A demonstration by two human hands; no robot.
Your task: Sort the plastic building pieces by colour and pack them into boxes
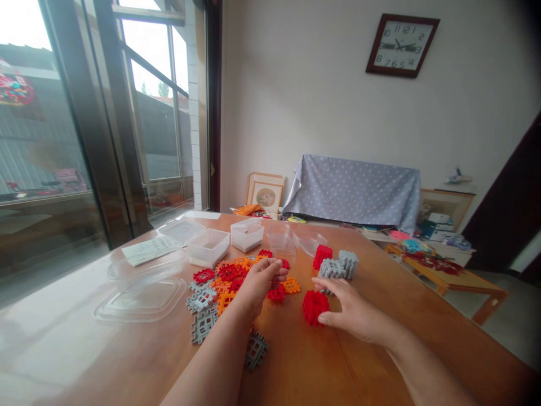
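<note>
Above the right part of a loose pile of red, orange and grey plastic interlocking tiles (pixel 230 272) is my left hand (pixel 260 282). Its thumb and fingers are drawn together, and what lies between them I cannot make out. My right hand (pixel 353 309) has its thumb and fingers apart beside a red stack of tiles (pixel 315 308). The thumb tip is at the stack's right side; whether it touches I cannot tell. Just beyond the right fingers stand grey stacks (pixel 347 264) and another red stack (pixel 322 256). A grey tile (pixel 256 349) lies by my left forearm.
Open clear plastic boxes (pixel 208 248) and a smaller box (pixel 247 235) stand behind the pile. Clear lids (pixel 140 300) and a paper sheet (pixel 152 250) lie at left on the wooden table (pixel 296 366). A low wooden table (pixel 473 280) stands at right.
</note>
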